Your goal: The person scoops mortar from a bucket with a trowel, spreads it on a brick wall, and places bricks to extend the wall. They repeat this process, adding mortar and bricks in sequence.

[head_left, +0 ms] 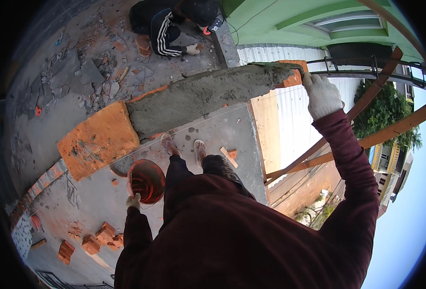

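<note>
My left hand [133, 201], in a pale glove, is closed at the near edge of an orange-red bucket [159, 176]. The bucket's inside looks mostly bare, with a wet sheen. Out at the far right, my gloved right hand [321, 96] is closed at the end of the wall, on what looks like a mortar-smeared trowel [278, 65]; its handle is hidden by the fingers. Wet grey mortar [189, 98] covers the wall top between an orange brick [97, 139] on the left and a brick end [292, 78] beside my right hand.
A string line [213, 116] runs along the wall's near side. Another person [162, 29] crouches beyond it, near broken rubble [80, 72]. Loose bricks [91, 244] lie at lower left. Wooden poles [400, 126] and a drop to the ground stand at right.
</note>
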Available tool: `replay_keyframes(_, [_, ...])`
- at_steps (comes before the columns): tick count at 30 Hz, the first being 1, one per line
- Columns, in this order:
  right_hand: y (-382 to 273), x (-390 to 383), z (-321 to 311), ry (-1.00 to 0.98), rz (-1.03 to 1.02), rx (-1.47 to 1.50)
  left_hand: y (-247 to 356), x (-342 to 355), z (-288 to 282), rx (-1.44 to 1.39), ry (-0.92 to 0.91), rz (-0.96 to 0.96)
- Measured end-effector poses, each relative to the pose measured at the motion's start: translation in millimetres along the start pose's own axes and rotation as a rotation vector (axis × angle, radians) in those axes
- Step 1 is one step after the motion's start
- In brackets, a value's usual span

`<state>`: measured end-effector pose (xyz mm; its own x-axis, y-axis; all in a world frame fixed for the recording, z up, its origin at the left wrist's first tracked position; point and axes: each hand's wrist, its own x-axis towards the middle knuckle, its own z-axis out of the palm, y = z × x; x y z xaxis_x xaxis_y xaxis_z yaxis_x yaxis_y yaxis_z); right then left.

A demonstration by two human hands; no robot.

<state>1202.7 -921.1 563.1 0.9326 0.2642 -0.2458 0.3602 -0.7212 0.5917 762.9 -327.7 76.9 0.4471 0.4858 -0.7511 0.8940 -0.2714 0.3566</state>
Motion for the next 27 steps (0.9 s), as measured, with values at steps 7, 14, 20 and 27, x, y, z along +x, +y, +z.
replay_keyframes(7, [47,-105,11,0.247,0.212,0.682,-49,-50,-3,-0.065,0.123,-0.218])
replay_keyframes(14, [-11,-194,60,-0.457,0.064,1.725,-71,-187,6,-0.665,0.434,-0.57])
replay_keyframes(20, [-162,-167,145,-0.958,0.135,1.633,-183,-236,23,-1.304,0.357,-0.645])
replay_keyframes(27, [-265,-183,208,-0.975,0.381,1.315,-235,-184,85,-1.468,0.363,-0.832])
